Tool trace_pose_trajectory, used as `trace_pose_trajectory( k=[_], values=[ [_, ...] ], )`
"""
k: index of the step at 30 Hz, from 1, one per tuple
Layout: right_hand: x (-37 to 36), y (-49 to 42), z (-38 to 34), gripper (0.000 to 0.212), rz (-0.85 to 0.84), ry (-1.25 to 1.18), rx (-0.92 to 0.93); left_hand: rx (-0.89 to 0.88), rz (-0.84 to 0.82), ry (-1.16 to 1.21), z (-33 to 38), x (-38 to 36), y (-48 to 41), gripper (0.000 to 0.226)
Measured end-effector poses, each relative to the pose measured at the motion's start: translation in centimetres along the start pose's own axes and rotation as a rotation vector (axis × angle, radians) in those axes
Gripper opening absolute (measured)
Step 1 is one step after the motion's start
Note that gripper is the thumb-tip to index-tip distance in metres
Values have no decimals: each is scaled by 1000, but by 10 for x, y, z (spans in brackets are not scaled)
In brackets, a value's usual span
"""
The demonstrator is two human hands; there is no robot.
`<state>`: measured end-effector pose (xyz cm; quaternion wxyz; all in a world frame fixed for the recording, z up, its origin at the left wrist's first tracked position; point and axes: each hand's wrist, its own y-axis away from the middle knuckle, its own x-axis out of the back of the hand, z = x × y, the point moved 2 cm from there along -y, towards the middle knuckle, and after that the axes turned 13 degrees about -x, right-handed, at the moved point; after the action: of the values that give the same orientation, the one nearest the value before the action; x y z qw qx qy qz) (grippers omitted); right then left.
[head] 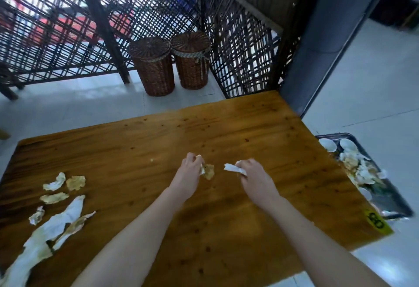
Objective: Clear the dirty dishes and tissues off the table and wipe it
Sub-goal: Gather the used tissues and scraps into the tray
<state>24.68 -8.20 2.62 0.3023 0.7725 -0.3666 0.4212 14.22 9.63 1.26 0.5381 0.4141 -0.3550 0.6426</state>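
Observation:
Over the middle of the wooden table [249, 132], my left hand [189, 173] pinches a stained, brownish tissue [208, 171]. Beside it, my right hand [251, 174] grips a white tissue [232, 168] that sticks out to the left of its fingers. Several more soiled tissues [63, 187] lie scattered at the table's left side. A long crumpled white one [52, 230] runs toward the near left corner. A small crumb [152, 160] sits left of my left hand.
A metal tray [394, 205] holding white dishes, spoons and used tissues stands off the table's right edge. A yellow number tag [377, 222] marks the near right corner. Two lidded wicker baskets [170, 64] stand on the tiled floor beyond the table, before a dark lattice screen [238, 44].

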Motion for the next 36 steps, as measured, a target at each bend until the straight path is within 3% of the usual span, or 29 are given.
trace_pose_trajectory(
  k=[14, 26, 36],
  values=[
    [122, 67, 191, 34, 77, -4, -161, -201, 9, 41, 227, -75, -64, 38],
    [167, 58, 344, 26, 153, -50, -372, -374, -91, 32, 319, -152, -159, 41],
    [238, 6, 464, 29, 177, 5, -509, -371, -168, 68, 374, -204, -271, 35]
  ],
)
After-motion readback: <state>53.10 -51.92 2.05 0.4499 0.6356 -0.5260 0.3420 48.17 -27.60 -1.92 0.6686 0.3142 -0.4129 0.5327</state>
